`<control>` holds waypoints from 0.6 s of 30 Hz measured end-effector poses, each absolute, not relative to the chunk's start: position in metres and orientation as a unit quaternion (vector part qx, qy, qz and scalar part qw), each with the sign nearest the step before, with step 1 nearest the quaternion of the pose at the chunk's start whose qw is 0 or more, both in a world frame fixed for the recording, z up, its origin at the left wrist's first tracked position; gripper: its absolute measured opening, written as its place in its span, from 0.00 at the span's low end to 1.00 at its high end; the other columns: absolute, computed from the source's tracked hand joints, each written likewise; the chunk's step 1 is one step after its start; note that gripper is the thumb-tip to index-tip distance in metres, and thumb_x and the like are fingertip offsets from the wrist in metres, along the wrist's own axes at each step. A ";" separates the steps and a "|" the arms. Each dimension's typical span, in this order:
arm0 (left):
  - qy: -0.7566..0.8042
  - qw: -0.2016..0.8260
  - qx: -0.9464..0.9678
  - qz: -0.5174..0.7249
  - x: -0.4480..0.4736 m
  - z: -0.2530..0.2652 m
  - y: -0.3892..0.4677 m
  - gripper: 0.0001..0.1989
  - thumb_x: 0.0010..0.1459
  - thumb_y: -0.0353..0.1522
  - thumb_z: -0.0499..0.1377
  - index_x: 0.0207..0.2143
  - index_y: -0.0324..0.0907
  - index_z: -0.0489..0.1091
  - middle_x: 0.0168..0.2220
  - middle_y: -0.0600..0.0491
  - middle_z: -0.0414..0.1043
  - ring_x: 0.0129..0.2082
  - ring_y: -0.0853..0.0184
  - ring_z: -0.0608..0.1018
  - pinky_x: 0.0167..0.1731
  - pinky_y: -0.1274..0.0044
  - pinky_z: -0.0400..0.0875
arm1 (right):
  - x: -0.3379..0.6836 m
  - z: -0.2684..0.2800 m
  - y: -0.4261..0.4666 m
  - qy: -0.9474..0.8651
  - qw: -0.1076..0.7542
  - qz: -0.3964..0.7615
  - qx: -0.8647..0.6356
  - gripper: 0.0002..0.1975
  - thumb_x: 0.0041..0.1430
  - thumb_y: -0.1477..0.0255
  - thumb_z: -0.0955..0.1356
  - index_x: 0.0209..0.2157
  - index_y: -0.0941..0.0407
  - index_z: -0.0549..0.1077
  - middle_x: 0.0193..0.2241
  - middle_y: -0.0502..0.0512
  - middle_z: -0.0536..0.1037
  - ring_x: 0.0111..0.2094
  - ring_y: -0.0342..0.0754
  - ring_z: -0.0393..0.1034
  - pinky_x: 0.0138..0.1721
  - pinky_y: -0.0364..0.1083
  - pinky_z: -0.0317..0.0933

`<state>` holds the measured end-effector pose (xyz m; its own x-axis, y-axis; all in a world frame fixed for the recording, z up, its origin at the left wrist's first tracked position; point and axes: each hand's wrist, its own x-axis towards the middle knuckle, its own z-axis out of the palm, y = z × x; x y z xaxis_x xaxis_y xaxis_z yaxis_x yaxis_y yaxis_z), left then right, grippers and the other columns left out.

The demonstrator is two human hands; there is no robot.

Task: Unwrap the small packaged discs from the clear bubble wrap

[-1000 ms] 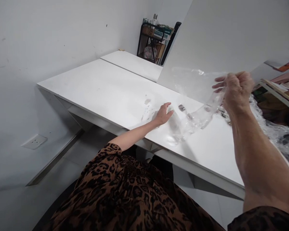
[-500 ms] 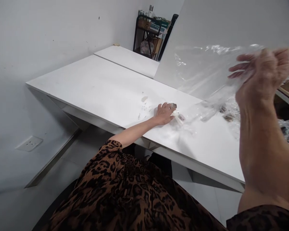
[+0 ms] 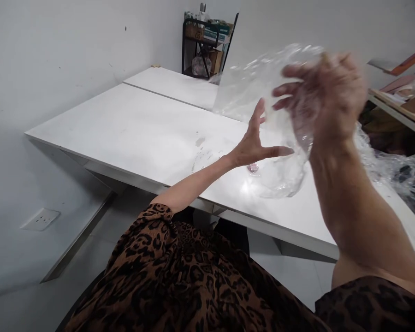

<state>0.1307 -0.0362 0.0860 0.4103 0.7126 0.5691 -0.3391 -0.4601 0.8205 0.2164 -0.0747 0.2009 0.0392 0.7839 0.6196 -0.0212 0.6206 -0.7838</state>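
My right hand [image 3: 327, 94], somewhat blurred, is raised over the table with clear plastic film [image 3: 280, 182] gripped in it. The film hangs in a loose, crinkled loop down toward the white tabletop [image 3: 124, 124]. My left hand [image 3: 254, 140] is just left of the film, thumb and fingers spread wide, with nothing visibly held. Whether its fingertips touch the film I cannot tell. Below the left thumb lies a small pinkish round piece [image 3: 252, 168], partly seen through the film.
A heap of crumpled clear plastic [image 3: 397, 173] lies at the table's right end. Shelving with boxes [image 3: 411, 103] stands beyond it. Behind the table are a tall pale panel [image 3: 332, 23] and a black rack [image 3: 202, 44]. A wall borders the left side.
My left hand has lifted off the table and spread its fingers. My right hand has moved left with the film, which has gone from stretched to slack. A dark piece near my left fingers is no longer visible.
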 end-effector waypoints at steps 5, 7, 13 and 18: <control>0.146 0.539 0.659 0.504 0.136 0.085 -0.044 0.16 0.65 0.29 0.62 0.55 0.41 0.73 0.54 0.45 0.74 0.65 0.47 0.70 0.58 0.59 0.72 | 0.199 0.187 -0.090 -0.634 0.599 0.370 -0.319 0.16 0.59 0.60 0.76 0.32 0.52 0.67 0.39 0.50 0.82 0.36 0.48 0.78 0.33 0.46 0.75; 0.157 0.559 0.608 0.541 0.135 0.080 -0.037 0.09 0.66 0.27 0.59 0.47 0.41 0.75 0.50 0.48 0.77 0.62 0.53 0.74 0.59 0.63 0.73 | 0.212 0.185 -0.091 -0.645 0.588 0.362 -0.328 0.16 0.59 0.56 0.75 0.34 0.51 0.71 0.40 0.49 0.82 0.39 0.48 0.78 0.36 0.47 0.76; 0.229 0.552 0.306 0.741 0.088 0.071 0.034 0.15 0.74 0.40 0.50 0.44 0.43 0.73 0.47 0.49 0.77 0.53 0.63 0.80 0.50 0.71 0.78 | 0.295 0.113 -0.077 -0.552 0.641 0.197 -0.496 0.11 0.62 0.59 0.72 0.36 0.52 0.75 0.37 0.52 0.80 0.31 0.43 0.71 0.30 0.44 0.66; 0.283 0.513 0.153 0.796 0.037 0.049 0.077 0.19 0.73 0.47 0.48 0.47 0.43 0.69 0.45 0.48 0.76 0.42 0.67 0.82 0.48 0.73 0.77 | 0.318 0.022 -0.071 -0.512 0.292 0.195 -0.783 0.12 0.56 0.63 0.74 0.29 0.54 0.71 0.32 0.57 0.76 0.34 0.50 0.69 0.36 0.48 0.61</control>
